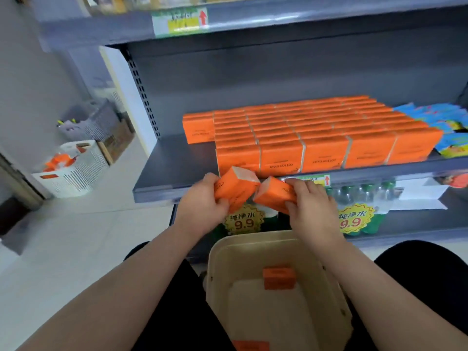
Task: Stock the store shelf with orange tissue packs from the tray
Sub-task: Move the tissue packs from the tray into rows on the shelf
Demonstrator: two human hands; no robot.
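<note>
Grey metal store shelf (172,168) at twelve o'clock held orange tissue packs (316,133), while left hand (202,209) and right hand (311,211) each gripped one pack above the beige rectangular tray (219,274), probably best seated upright in the nine-o'clock gap.

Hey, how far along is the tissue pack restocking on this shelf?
Done: rows of orange tissue packs fill most of the shelf. In hand: the left hand grips one pack and the right hand another pack, at the shelf's front edge. Left: the tray holds a mid-tray pack and a bottom-edge pack; the shelf's left end is bare.
</note>
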